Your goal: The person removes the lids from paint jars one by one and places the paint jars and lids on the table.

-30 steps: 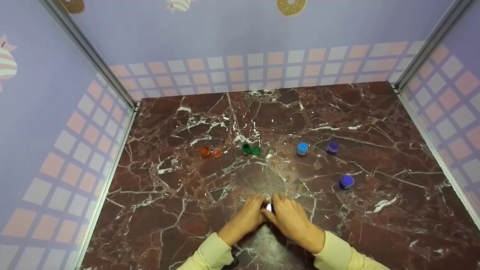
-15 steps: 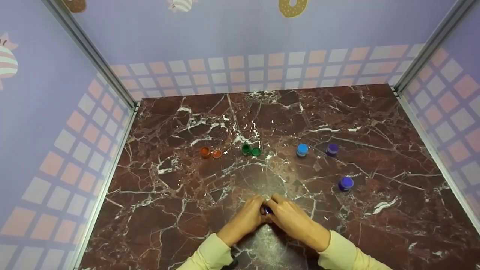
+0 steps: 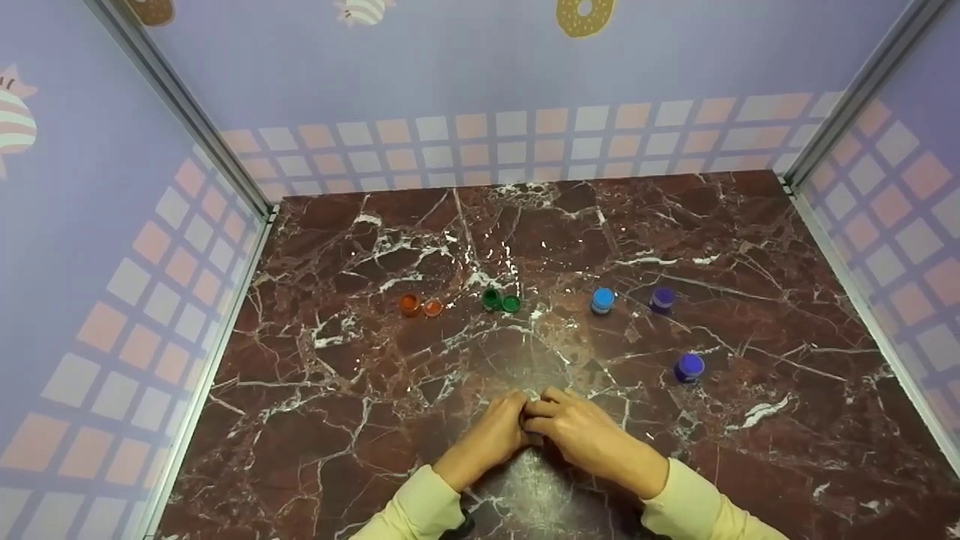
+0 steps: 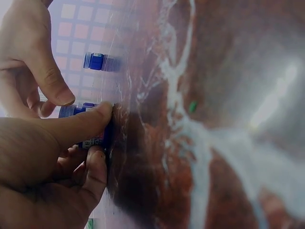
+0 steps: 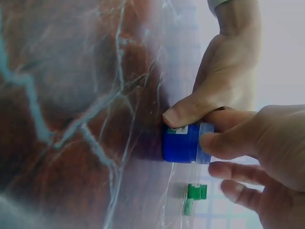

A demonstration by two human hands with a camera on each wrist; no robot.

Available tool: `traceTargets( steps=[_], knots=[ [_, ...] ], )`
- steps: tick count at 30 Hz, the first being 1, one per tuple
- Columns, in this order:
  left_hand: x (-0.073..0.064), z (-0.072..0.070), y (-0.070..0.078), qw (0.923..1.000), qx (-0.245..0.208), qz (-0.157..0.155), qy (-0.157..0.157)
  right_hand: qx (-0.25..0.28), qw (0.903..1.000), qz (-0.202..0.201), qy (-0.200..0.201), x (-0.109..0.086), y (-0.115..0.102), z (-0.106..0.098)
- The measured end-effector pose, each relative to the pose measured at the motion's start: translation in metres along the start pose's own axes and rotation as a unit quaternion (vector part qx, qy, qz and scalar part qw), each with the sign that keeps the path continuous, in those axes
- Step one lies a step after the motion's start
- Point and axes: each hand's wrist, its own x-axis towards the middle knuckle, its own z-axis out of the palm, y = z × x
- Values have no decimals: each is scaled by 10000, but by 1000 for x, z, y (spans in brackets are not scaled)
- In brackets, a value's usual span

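Note:
My left hand grips a small blue paint jar low down, its thumb along the side near the tabletop. The jar stands upright on the table close to the front. Over its top, my right hand pinches the ribbed lid between thumb and fingers. In the left wrist view, the lid sits on the jar, just beside the right thumb. From the head view, the fingers cover nearly all of the jar.
On the marbled table, an open orange jar and an open green jar have their lids beside them. To the right stand capped light blue, purple and violet-blue jars. Patterned walls enclose three sides.
My right hand has turned over the jar, and its fingers now hide the top that showed between the hands before. The left hand stays in place; the other jars have not moved.

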Motion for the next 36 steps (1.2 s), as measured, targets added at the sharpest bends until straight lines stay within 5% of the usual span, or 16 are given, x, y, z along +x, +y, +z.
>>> traceTargets(
  steps=[5,8,10,15,19,22,29,36],
  knots=[
    [1,-1,0,10000,-18,-9,-71,758,9962,169,397,-5,4,1],
    [1,-2,0,9999,-116,0,-54,1157,9875,819,683,-7,5,1],
    [1,-2,0,9999,-170,0,-3,1456,9731,1501,968,-6,6,1],
    [0,0,1,9995,-298,-73,2,1987,9176,3069,1558,0,10,4],
    [-1,0,2,9995,-293,-103,-17,2058,8986,3623,1374,3,9,5],
    [-1,0,2,9996,-255,-120,-43,1985,9011,3685,1132,6,3,5],
    [-2,-1,0,9999,-153,-53,-45,1236,9336,3293,685,10,-15,6],
    [-2,0,-1,10000,-26,30,-12,732,9486,3060,332,12,-26,6]
  ],
)
